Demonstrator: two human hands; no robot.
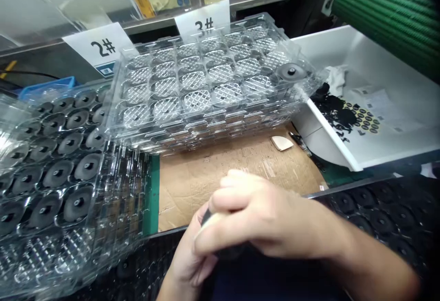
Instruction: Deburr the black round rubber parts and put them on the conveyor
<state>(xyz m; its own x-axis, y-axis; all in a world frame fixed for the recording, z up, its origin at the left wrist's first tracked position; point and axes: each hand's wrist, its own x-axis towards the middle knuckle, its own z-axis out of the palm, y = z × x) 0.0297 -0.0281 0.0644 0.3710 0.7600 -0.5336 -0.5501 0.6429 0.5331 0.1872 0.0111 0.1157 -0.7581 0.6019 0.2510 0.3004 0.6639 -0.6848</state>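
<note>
My left hand [187,257] is low in the middle of the head view, fingers curled round a dark piece [206,216]. Only a small edge of that piece shows, so its kind cannot be told. My right hand [249,211] is closed over it from the right, thumb and curled fingers pressed together. Whatever the right fingers grip is hidden by the hand itself. Both hands are above the near edge of a brown cardboard sheet [192,177].
Stacked clear trays [197,101] stand behind the cardboard, one black disc-shaped part [291,72] on top. At left, another tray stack [57,172] holds several such parts. A white bin [395,140] with black scraps is at right. A pale wedge-shaped pad [282,143] lies on the cardboard.
</note>
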